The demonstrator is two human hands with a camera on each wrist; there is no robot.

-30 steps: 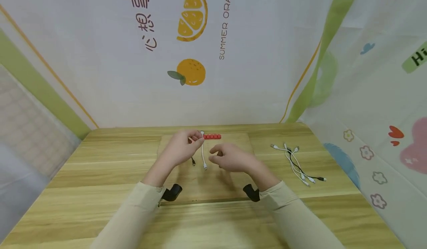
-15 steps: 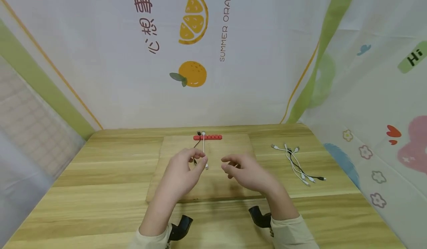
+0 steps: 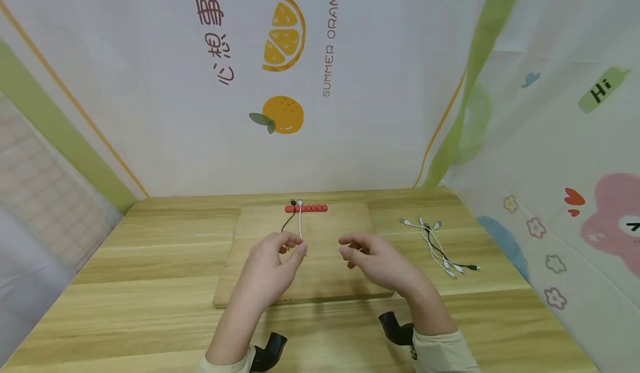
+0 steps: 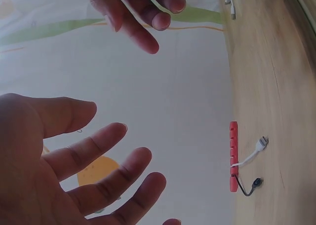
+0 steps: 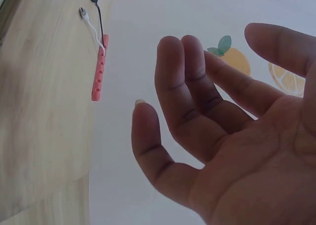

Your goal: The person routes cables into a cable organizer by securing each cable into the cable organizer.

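A red cable clip strip (image 3: 316,208) lies along the far edge of the wooden board (image 3: 345,284). A white USB cable (image 3: 300,220) and a short black USB cable (image 3: 287,221) run across its left end toward me. My left hand (image 3: 272,267) hovers over the board with relaxed fingers, covering the near ends of both cables in the head view. My right hand (image 3: 382,263) is over the board's right side, fingers loosely bent. In the wrist views, both the left palm (image 4: 29,170) and the right palm (image 5: 261,170) hold nothing.
On the table (image 3: 150,262) to the right of the board lies a loose bundle of white and black USB cables (image 3: 440,250). A printed white curtain (image 3: 370,112) stands behind the table. Black wrist mounts (image 3: 270,352) sit below both hands.
Both hands have drawn back toward me from the red strip and moved farther apart. The left hand has come away from the white cable's far end, and the strip's left end now shows.
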